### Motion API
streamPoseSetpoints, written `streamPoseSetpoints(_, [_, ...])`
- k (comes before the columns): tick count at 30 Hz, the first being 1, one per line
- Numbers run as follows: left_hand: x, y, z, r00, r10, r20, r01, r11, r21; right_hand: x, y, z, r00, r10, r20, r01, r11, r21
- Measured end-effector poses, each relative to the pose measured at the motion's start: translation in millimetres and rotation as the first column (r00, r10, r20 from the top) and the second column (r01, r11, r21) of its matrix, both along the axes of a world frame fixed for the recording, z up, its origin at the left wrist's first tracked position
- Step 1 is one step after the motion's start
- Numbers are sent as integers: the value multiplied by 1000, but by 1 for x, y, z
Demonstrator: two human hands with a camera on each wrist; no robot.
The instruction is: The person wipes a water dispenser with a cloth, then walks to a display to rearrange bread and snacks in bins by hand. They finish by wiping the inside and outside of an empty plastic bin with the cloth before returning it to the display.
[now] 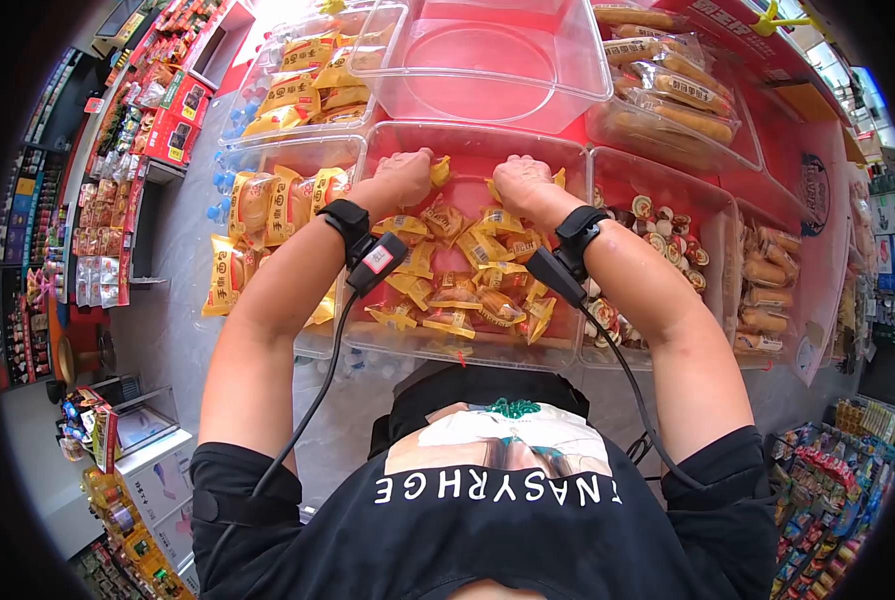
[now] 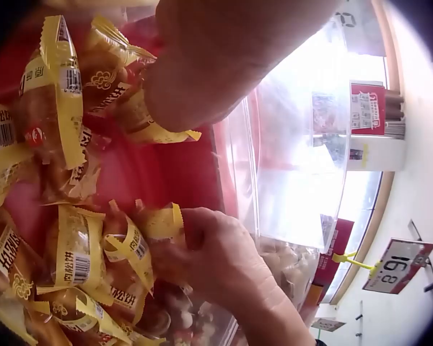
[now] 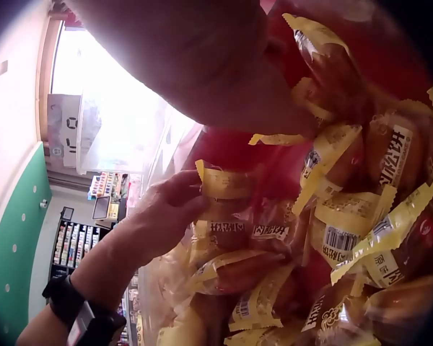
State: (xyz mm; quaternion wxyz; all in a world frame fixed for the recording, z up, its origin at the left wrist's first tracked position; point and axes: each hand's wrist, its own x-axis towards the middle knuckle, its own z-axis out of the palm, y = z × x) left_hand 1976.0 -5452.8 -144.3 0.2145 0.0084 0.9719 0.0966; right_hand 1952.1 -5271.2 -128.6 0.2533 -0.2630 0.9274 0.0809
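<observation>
My left hand (image 1: 402, 178) grips a yellow-wrapped meat floss pastry (image 1: 439, 170) near the far left of a clear bin (image 1: 472, 137). Across from it, my right hand (image 1: 525, 185) pinches another such pastry (image 2: 164, 222) by the bin's far right; its fingers partly hide the wrapper. Both hands are low inside the bin, knuckles up. Between them and toward my body lie several more yellow packets (image 1: 457, 290), loosely heaped, with labels facing various ways. Red bin floor (image 2: 159, 173) shows between the hands in the left wrist view.
Bagged bread (image 1: 289, 205) fills the bin on the left. Small wrapped sweets (image 1: 672, 240) are on the right, with long bread packs (image 1: 672, 85) beyond. A clear bin (image 1: 482, 75) stands behind. A price sign (image 2: 398, 267) hangs in the left wrist view.
</observation>
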Motion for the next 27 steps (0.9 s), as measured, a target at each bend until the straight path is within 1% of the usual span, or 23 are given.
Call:
streamPoseSetpoints(1, [3, 1, 3, 1000, -15, -3, 15, 1000, -16, 2, -1, -1, 994, 78, -78, -78, 997, 6])
streamPoseSetpoints(3, [7, -4, 1, 978, -183, -100, 174, 980, -93, 4, 1, -2, 945, 232, -230, -230, 973, 35])
streamPoseSetpoints(4, [9, -7, -1, 953, -267, -144, 248, 959, -137, 5, 1, -2, 953, 182, -244, -201, 978, -54])
streamPoseSetpoints(6, [11, -7, -2, 947, -282, -153, 256, 952, -168, 4, 2, 1, 962, 77, -261, -140, 962, -233])
streamPoseSetpoints(7, [12, -7, -3, 943, -293, -157, 263, 947, -185, 2, 3, 0, 966, 75, -248, -135, 963, -234])
streamPoseSetpoints(9, [11, -6, 4, 968, -232, -97, 216, 965, -149, 0, 7, -2, 973, 65, -221, -118, 965, -235])
streamPoseSetpoints(10, [10, -6, 7, 977, -201, -67, 191, 973, -133, 1, 8, -4, 975, 130, -178, -148, 985, -88])
streamPoseSetpoints(13, [8, -12, -1, 983, -162, -87, 159, 987, -34, 21, 0, -3, 907, 212, -365, -307, 924, -227])
streamPoseSetpoints(14, [9, -12, -1, 978, -169, -120, 165, 986, -35, 27, -5, -4, 915, 260, -309, -343, 904, -255])
streamPoseSetpoints(17, [16, -10, -1, 960, -200, -194, 197, 980, -34, 42, -6, -10, 941, 336, -47, -338, 919, -203])
streamPoseSetpoints(18, [19, -7, 3, 954, -213, -209, 212, 977, -31, 43, -3, -22, 918, 381, -111, -395, 903, -169])
streamPoseSetpoints(19, [21, -5, 6, 948, -224, -225, 224, 974, -27, 40, 2, -33, 921, 372, -115, -388, 902, -190])
streamPoseSetpoints(21, [25, -4, 10, 919, -280, -278, 293, 956, 3, 34, 6, -35, 925, 360, -120, -379, 896, -233])
streamPoseSetpoints(22, [30, -6, 11, 904, -301, -303, 322, 947, 20, 30, 8, -35, 926, 360, -109, -376, 898, -227])
streamPoseSetpoints(25, [48, -16, 21, 865, -284, -415, 282, 957, -68, 12, 10, -23, 963, 271, 7, -266, 950, -165])
streamPoseSetpoints(26, [55, -20, 25, 870, -241, -430, 230, 970, -79, 7, 14, -26, 975, 217, -46, -220, 922, -317])
streamPoseSetpoints(27, [65, -26, 27, 874, -200, -442, 179, 980, -89, 7, 17, -19, 971, 239, -34, -234, 899, -371])
